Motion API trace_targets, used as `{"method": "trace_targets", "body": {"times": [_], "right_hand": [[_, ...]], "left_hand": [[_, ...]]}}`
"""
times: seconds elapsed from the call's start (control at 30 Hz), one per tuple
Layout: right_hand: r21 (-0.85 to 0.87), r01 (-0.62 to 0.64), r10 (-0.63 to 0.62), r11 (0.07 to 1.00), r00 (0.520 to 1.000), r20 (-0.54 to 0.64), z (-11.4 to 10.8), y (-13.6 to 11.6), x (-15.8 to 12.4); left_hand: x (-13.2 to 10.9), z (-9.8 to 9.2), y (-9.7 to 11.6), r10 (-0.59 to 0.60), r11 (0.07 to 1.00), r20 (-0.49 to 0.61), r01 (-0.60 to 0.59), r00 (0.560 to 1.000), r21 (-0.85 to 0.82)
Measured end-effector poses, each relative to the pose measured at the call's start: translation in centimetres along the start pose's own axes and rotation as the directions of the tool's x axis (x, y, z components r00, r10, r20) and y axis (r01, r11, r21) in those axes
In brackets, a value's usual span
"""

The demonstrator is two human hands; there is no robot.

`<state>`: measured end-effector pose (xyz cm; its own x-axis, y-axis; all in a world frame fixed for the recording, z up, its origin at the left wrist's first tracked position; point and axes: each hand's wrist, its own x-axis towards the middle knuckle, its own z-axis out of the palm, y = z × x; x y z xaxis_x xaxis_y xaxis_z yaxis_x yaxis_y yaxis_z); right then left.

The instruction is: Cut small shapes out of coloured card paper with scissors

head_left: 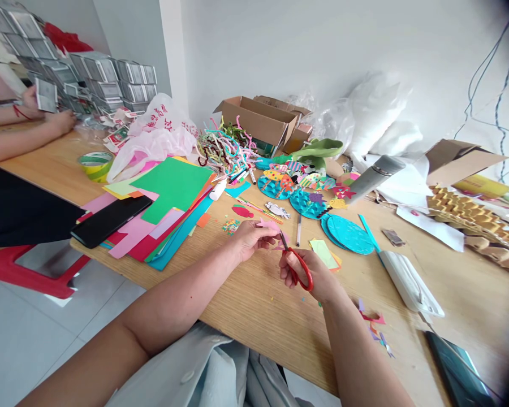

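Over the wooden table (237, 282), my left hand (253, 238) pinches a piece of pink paper (268, 226). Red-handled scissors (302, 270) are in my right hand (307, 271), its fingers closed round the handles. Their blades point up and left and meet the edge of the pink paper. Beyond my left hand lie a dark red paper fish shape (242, 211) and a patterned white fish cutout (277, 210). A pen (299, 230) rests just past the scissors. Small yellow and orange paper pieces (324, 254) sit right of my right hand.
Coloured sheets (176, 181) with a black phone (110, 220) on them lie left. Behind are pipe cleaners (227, 150), blue discs (350, 233), a grey bottle (375, 178) and a cardboard box (257, 121). A white power strip (411, 282) lies right. Another person's hands (46, 110) work far left.
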<state>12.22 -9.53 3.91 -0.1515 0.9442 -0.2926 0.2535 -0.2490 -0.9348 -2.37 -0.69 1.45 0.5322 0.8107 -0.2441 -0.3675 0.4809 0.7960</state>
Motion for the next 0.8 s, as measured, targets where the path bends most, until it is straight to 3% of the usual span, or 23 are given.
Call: {"method": "trace_targets", "body": {"times": [0.8], "right_hand": [[0.007,0.028,-0.028,1.000,1.000,-0.011,-0.04,0.50,-0.02]], "left_hand": [[-0.32,0.44,-0.40,0.034,0.999,0.046,-0.035,0.998,0.030]]}}
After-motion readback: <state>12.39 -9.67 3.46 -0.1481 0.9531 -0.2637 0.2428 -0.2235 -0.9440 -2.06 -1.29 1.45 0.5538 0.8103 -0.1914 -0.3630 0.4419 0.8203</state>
